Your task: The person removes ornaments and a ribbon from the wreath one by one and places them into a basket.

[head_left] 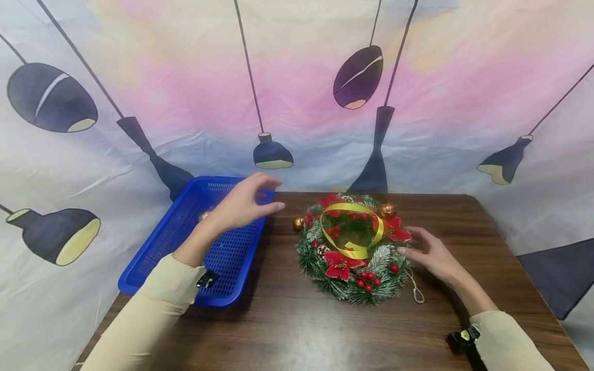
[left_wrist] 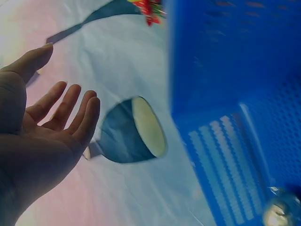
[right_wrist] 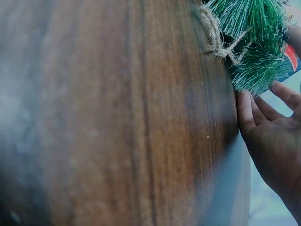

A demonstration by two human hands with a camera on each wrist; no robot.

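A Christmas wreath (head_left: pixel 341 291) of frosted green sprigs lies on the table, with red poinsettias, berries and a pinecone. A loop of yellow ribbon (head_left: pixel 355 252) sits over its middle. My right hand (head_left: pixel 433 255) holds the wreath's right edge between thumb and fingers; in the right wrist view its fingertips (right_wrist: pixel 245 106) are low against the green sprigs (right_wrist: pixel 258 75). Over the blue plastic basket (head_left: pixel 223 303) my left hand (head_left: pixel 238 201) hovers with nothing in it, fingers relaxed and apart. A shiny ball ornament (left_wrist: pixel 277 214) lies inside the basket.
Copper-coloured balls stand out at the wreath's back right (head_left: pixel 387 210) and left side. A twine loop (head_left: pixel 417 293) trails from its right edge onto the brown wooden table (head_left: pixel 297 330). Behind the table hangs a cloth (head_left: pixel 301 103) printed with lamps.
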